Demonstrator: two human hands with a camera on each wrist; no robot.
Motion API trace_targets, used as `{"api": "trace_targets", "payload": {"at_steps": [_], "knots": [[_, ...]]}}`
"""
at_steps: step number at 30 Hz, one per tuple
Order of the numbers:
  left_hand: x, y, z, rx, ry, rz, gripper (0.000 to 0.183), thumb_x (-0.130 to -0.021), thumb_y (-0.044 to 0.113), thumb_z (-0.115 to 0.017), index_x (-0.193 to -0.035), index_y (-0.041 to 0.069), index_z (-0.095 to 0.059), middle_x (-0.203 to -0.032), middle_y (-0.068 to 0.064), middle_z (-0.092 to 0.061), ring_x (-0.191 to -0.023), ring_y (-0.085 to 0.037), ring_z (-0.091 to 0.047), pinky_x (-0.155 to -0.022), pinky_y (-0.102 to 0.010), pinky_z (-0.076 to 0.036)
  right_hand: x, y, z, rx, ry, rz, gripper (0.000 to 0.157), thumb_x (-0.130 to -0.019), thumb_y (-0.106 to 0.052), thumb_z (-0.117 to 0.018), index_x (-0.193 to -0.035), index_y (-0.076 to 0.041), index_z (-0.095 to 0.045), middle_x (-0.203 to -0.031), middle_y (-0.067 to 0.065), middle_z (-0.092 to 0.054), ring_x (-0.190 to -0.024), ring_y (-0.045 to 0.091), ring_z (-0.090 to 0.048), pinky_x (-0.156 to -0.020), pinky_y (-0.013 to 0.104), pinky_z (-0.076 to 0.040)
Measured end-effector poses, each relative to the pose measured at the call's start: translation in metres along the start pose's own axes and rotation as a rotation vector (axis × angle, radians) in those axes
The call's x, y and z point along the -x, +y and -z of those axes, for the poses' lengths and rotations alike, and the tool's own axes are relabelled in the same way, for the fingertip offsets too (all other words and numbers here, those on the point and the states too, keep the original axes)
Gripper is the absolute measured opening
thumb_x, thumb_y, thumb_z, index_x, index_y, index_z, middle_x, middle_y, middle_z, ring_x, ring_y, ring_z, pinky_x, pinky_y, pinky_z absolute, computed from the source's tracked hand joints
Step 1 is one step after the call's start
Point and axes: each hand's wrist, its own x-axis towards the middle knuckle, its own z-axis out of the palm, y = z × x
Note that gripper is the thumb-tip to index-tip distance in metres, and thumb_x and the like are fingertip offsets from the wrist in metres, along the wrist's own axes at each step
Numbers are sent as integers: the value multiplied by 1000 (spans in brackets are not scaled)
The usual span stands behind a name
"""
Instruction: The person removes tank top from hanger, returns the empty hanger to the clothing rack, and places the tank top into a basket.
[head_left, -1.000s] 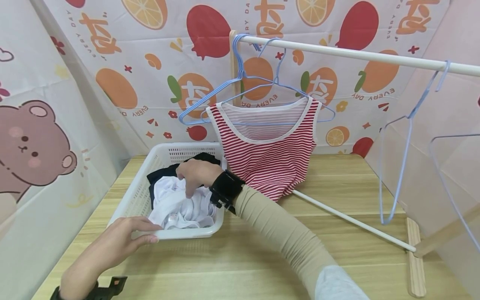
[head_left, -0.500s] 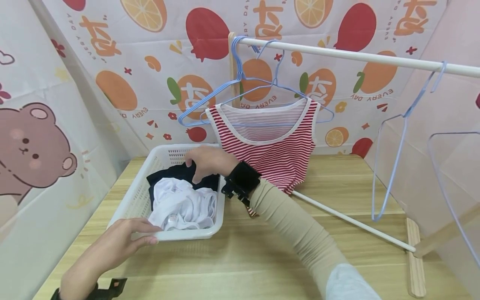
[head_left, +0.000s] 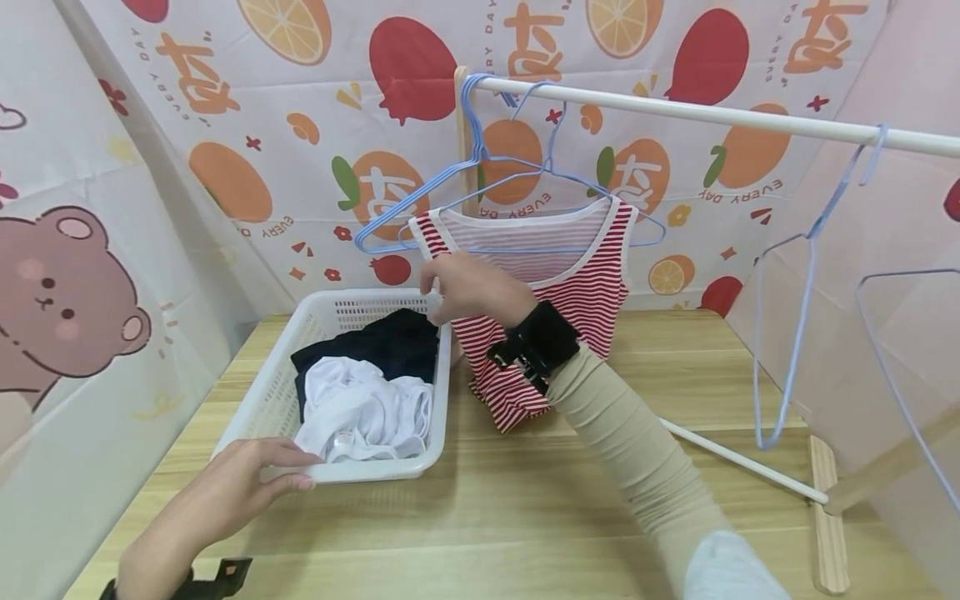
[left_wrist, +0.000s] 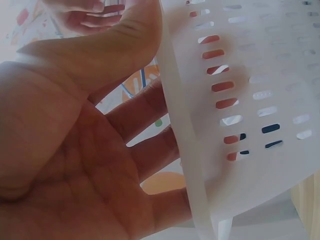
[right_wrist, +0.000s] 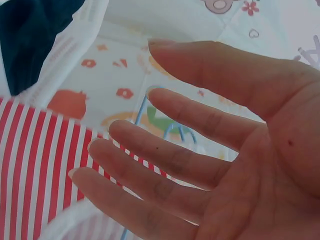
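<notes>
Read as a clock face, the head view shows a white basket [head_left: 375,472] at 8 o'clock on the wooden bench [head_left: 465,533]. The left hand [head_left: 247,471] grips its near rim at about 7 o'clock of the basket: the thumb lies outside, while the other fingers reach over to the inner side. The left wrist view shows those fingers reddish through the slots of the wall.

A crumpled white garment [head_left: 363,408] lies in the near part of the basket, and a black garment [head_left: 393,342] lies at 1 o'clock from it, partly under it.

The right hand [head_left: 476,287] is at 2 o'clock from the basket's middle, over its right edge and in front of a red-and-white striped tank top [head_left: 592,292]. Its fingers are extended and lightly spread, free of any grip; whether they touch the striped cloth I cannot tell. The tank top hangs on a blue hanger [head_left: 550,162], its lower part near the bench.

At 12 o'clock, more blue hangers [head_left: 476,137] bunch together at the end of a white rail [head_left: 675,103]. Another hanger [head_left: 813,233] hangs at 3 o'clock, and a wooden foot [head_left: 828,542] of the rack stands at 4 o'clock. A fruit-printed cloth [head_left: 292,208] covers the back.
</notes>
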Motion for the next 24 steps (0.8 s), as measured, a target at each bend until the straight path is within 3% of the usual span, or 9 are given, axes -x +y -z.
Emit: {"api": "trace_targets", "payload": {"at_steps": [4, 16, 24], "knots": [[1, -1, -1, -4, 11, -5, 23, -70, 20, -91, -91, 19, -84, -86, 12, -77, -88, 2, -67, -80, -3, -44, 5, 15, 7, -26, 17, -7, 40, -90, -19, -80, -128, -11, -68, -116, 12, -67, -100, 24, -59, -84, 33, -54], [0, -1, -1, -18, 4, -1, 22, -70, 22, -91, -92, 20, -84, -88, 11, -78, -89, -1, -68, -81, -5, -45, 27, 48, 43, -101, 89, -126, 43, -90, -20, -81, -131, -11, -68, -130, 13, -65, -119, 29, -59, -100, 42, -55], [1, -1, -1, -28, -1, 11, 23, -70, 23, -91, -92, 22, -83, -88, 14, -78, -92, -2, -69, -81, -7, -47, 41, 61, 70, -91, 210, -200, 45, -91, -20, -79, -133, -11, -66, -141, 15, -62, -131, 32, -54, -108, 48, -49]]}}
